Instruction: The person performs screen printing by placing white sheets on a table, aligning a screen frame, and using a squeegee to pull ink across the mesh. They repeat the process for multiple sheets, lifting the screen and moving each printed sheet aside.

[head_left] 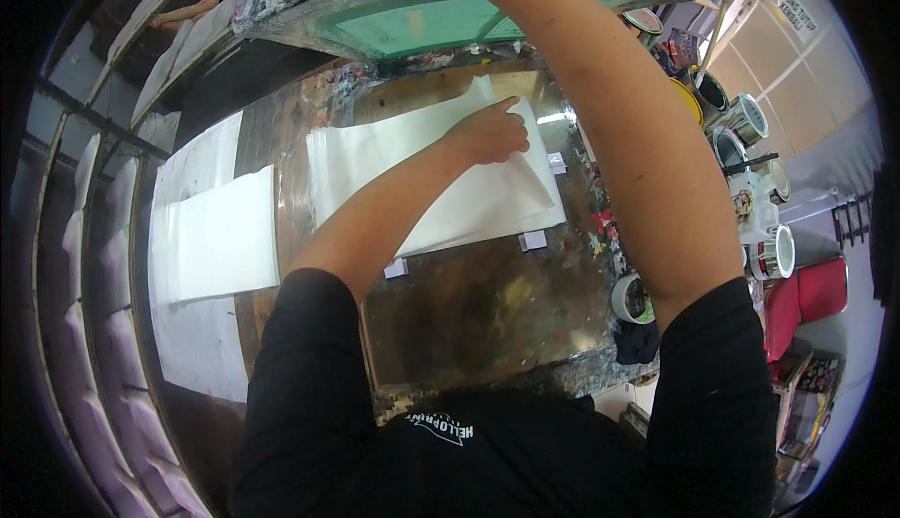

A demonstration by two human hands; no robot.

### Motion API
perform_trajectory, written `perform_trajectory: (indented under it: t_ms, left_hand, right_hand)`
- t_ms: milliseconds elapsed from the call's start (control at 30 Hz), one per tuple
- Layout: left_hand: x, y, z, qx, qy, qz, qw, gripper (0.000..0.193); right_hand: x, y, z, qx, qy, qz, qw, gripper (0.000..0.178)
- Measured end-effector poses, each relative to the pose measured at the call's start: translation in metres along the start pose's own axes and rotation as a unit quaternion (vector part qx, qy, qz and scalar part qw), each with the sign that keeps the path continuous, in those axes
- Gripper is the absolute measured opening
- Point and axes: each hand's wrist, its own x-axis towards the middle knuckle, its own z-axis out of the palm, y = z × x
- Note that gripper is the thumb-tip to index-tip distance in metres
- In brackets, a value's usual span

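Head view: white sheet [441, 180] lying on the glass plate [487, 302] of a paint-stained table, right corner curled up. Left hand [492, 134] pressed on that sheet near the lifted corner, fingers half bent, index extended, gripping nothing clearly. Right arm reaching up under the raised screen frame [422, 21]; right hand cut off at the top edge, state impossible to tell. Small white tabs [532, 240] at the sheet's near edge. More sheets [220, 237] stacked to the left. Tape roll [632, 299] and paint cans [750, 120] on the right, partly hidden by the arm.
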Motion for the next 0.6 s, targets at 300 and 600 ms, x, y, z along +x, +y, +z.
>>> perform_trajectory:
  t_ms: [300,600]
  left_hand:
    - [0.033,0.018,0.041,0.032,0.131,0.015,0.991,0.022]
    - [0.034,0.017,0.042,0.008,0.209,-0.039,0.977,0.031]
  right_hand:
    - [-0.004,0.003,-0.007,0.003,-0.025,0.004,1.000,0.085]
    - [-0.009,-0.006,-0.014,0.040,-0.031,0.017,0.999,0.083]
